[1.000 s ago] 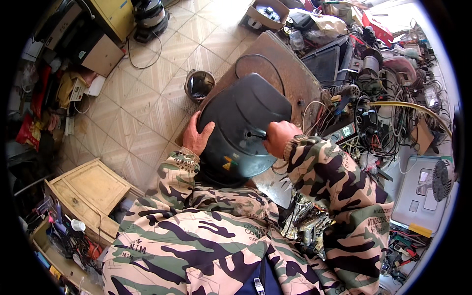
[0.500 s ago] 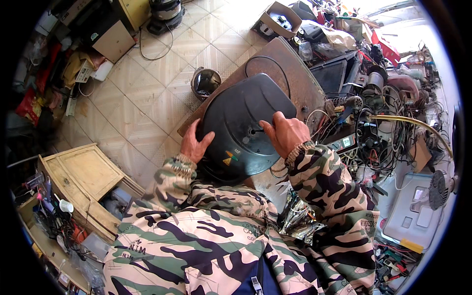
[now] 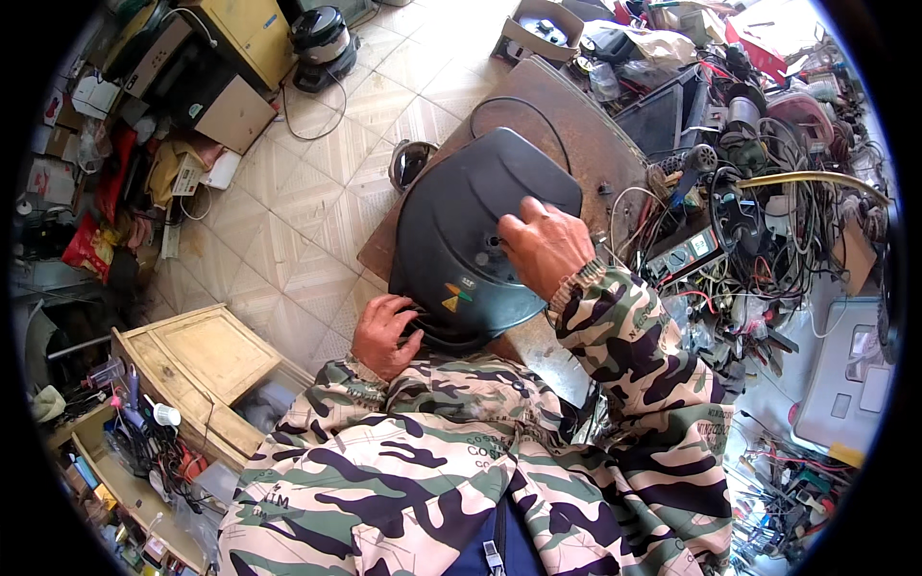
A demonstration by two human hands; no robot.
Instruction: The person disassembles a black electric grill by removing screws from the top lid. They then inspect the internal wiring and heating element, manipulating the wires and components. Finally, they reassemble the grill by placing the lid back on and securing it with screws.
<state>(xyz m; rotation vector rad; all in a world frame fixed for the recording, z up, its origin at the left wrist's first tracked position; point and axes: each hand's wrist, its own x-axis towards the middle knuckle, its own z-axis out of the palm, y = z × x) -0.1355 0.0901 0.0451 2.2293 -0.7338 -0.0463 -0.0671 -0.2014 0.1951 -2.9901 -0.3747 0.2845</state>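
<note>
A large black plastic housing (image 3: 451,221) with rounded ridges, a small dark hole near its middle and coloured stickers lies on a brown board in front of me. My left hand (image 3: 386,336) is closed at its near left edge, fingers curled against the rim. Over the right part of the housing, my right hand (image 3: 547,245) is closed, thumb and fingertips beside the small hole. Whatever those fingertips pinch, if anything, is hidden by the hand. A black cord (image 3: 533,104) loops from behind the housing across the board.
The brown board (image 3: 538,82) extends under and beyond the housing. A round pot (image 3: 411,161) stands off its left edge. Tangled wires and a multimeter (image 3: 682,257) crowd the right. A wooden cabinet (image 3: 192,365) and an open drawer of tools (image 3: 144,490) are at lower left.
My left hand has slid down toward the near left edge, its fingers now curled. My right hand has shifted slightly up and left, closing more over the housing. The whole view has shifted.
</note>
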